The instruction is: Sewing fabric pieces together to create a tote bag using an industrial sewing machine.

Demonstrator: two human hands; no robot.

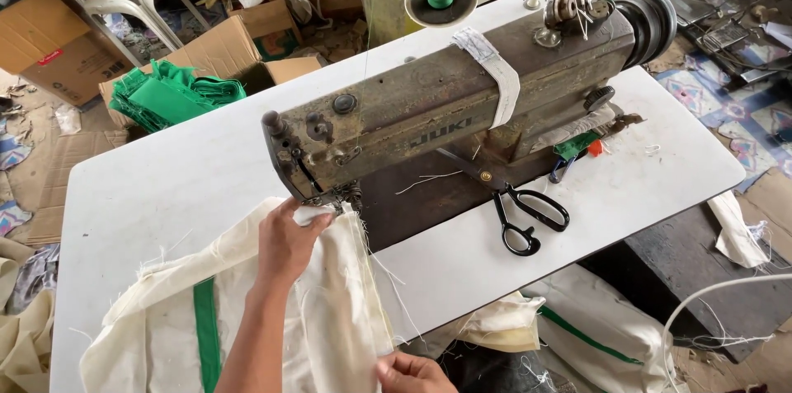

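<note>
- While our left hand (285, 243) presses its fingers (307, 224) flat on the cream cloth (330, 302) by the needle, our right hand (410, 374) pinches the cloth's near edge.
- Cloth drapes off the white surface (165, 187).
- Black scissors (528, 216) lie beside the sewing machine (445, 112).

Left hand (289, 240) flat, fingers forward, right hand (412, 374) pinching

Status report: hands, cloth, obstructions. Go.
Left hand pressing cream cloth at needle. Right hand pinching cloth's near edge. Scissors lie apart, right.
</note>
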